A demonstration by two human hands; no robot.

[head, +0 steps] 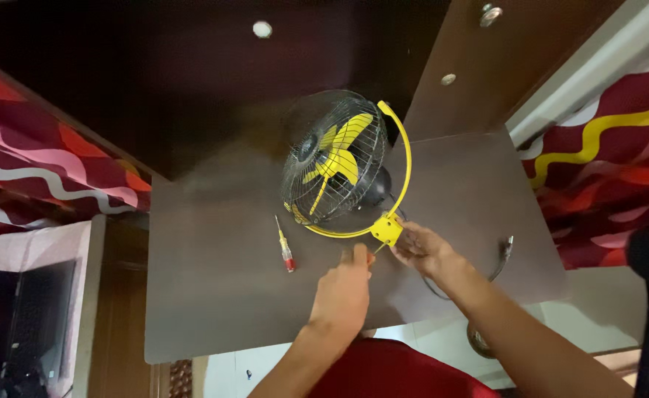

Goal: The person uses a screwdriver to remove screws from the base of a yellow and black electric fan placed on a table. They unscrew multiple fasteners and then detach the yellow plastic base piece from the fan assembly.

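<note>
Fan (337,166) sits at the middle of the dark brown desk (221,295), a small one with yellow blades behind a round wire cage and a yellow curved bracket running round its right side down to a yellow base block (386,229). I see my right hand (422,249) at that block, fingers curled around its lower right edge and touching it, so the grip there is closed on the base. My left hand (344,289) is just below and left of the block, closed into a loose fist with the thumb up; something thin seems pinched at its tip, pointing toward the block, but I cannot tell what it is. A screwdriver (285,245) with a clear yellowish shaft handle and a red end lies flat on the desk left of my left hand, apart from it and just below the cage. A dark cable (500,259) with a metal plug end curves away on the right side of the desk, behind my right forearm. Red fabric with wavy white and yellow stripes (612,147) hangs on both sides.
</note>
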